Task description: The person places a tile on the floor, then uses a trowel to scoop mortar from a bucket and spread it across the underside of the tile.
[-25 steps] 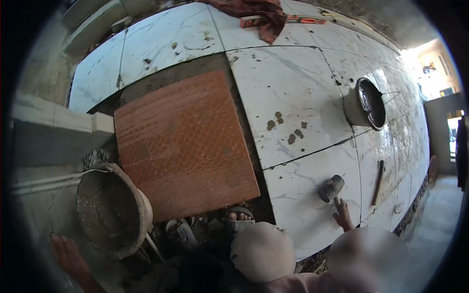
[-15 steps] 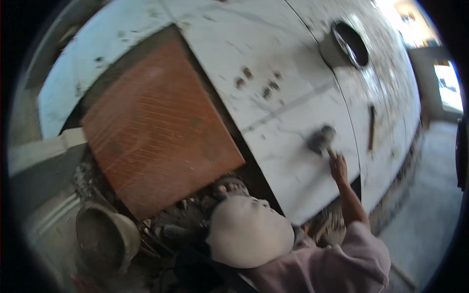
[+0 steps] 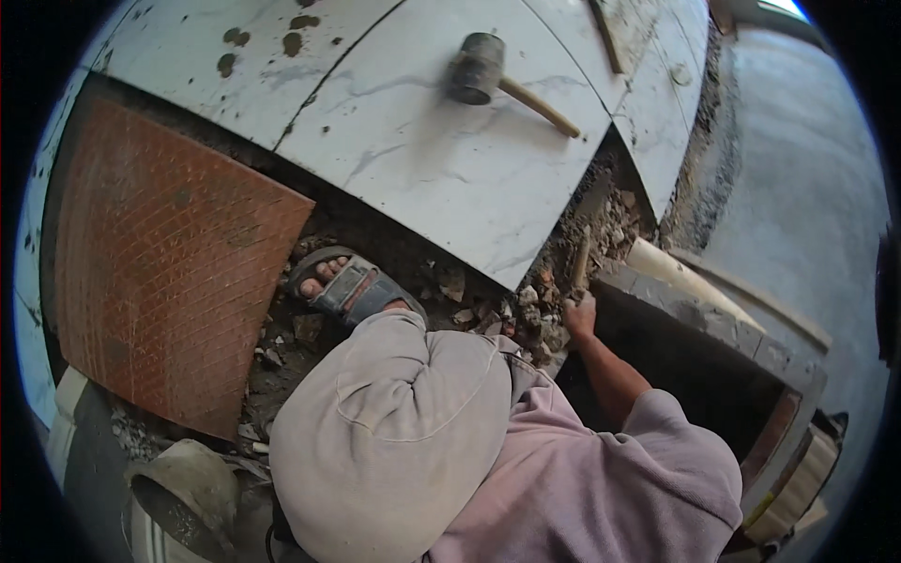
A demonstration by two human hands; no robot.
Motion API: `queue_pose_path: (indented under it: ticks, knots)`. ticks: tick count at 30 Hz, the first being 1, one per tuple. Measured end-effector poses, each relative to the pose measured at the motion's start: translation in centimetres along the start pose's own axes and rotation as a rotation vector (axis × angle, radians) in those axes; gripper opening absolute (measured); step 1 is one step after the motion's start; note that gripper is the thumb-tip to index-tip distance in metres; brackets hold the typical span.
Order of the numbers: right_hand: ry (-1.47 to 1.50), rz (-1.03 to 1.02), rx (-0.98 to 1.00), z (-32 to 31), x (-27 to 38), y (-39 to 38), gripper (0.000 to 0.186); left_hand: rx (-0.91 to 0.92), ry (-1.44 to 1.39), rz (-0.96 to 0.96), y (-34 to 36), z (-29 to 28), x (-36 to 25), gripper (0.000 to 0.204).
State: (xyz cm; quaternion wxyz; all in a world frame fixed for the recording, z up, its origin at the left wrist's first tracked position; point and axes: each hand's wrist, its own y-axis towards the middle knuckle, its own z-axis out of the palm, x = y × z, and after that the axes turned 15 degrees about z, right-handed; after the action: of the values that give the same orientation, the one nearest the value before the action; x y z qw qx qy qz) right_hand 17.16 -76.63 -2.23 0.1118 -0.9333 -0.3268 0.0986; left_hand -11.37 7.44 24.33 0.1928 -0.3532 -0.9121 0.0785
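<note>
My right hand [image 3: 580, 315] is closed at the lower end of a wooden-handled tool [image 3: 583, 255], low over the rubble beside the tile edge. The kind of tool is unclear, since its working end is hidden. On a white marbled tile [image 3: 413, 178] lies a rubber mallet [image 3: 477, 69] with a dark head and a wooden handle, apart from my hand. My left hand is out of view.
A brown ridged-back tile [image 3: 169, 263] leans at the left, near my sandalled foot [image 3: 352, 286]. Dirty bucket [image 3: 192, 493] stands lower left. A dark block-edged pit [image 3: 685, 342] and a pale pipe [image 3: 690, 281] lie right. A wooden strip [image 3: 606, 36] rests on far tiles.
My right hand has let go of the mallet, leaving it on the white tile, and moved down to the wooden-handled tool. The view has shifted toward the right and nearer my body.
</note>
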Motion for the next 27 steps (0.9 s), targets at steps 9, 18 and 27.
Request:
queue_pose_path:
  ticks: [9,18,27]
  knots:
    - [-0.185,-0.031,-0.208,3.0,2.1,15.6,0.078,-0.324,-0.133,0.197,-1.1,3.2,-1.7,0.033]
    - [-0.014,-0.271,0.025,8.2,20.8,13.3,0.066,-1.034,-1.457,-0.725,-3.3,0.0,-8.0,0.027]
    - [0.278,-0.669,0.195,-1.0,39.2,4.3,0.054,-1.049,-1.626,-0.86,-6.2,5.7,-7.9,0.036]
